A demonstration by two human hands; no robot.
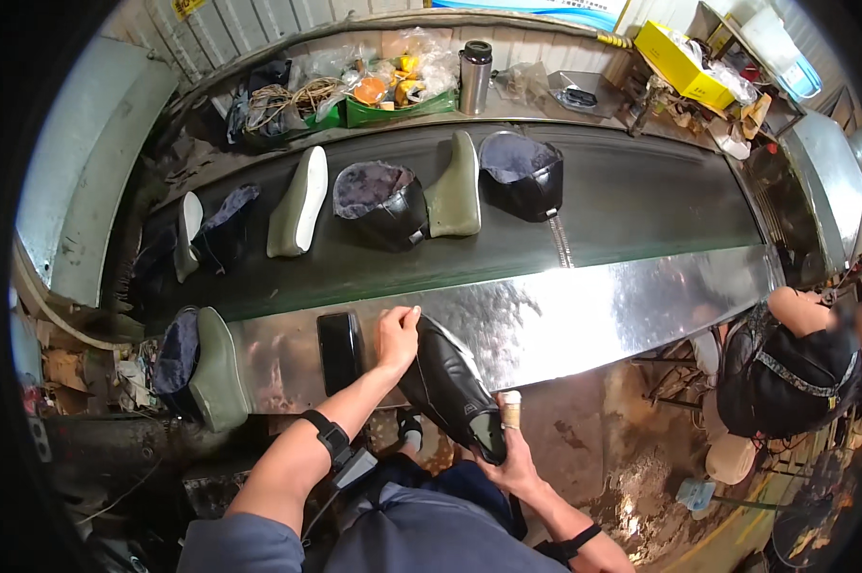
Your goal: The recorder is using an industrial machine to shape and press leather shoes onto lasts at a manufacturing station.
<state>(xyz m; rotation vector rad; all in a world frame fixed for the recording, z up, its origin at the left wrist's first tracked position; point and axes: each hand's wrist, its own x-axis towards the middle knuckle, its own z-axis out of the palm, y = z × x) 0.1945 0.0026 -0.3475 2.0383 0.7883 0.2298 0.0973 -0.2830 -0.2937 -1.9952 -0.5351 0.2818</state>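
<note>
The black boot slants across the near edge of the metal tabletop, its overhanging end gripped by the right hand, fingers partly hidden beneath. The left hand curls its fingers nearly closed at the far end, beside a dark phone; whether they grip I cannot tell.

The left forearm is extended forward, the left hand curled closed; the right hand is held lower, nearer the torso, its wrist angled inward.
</note>
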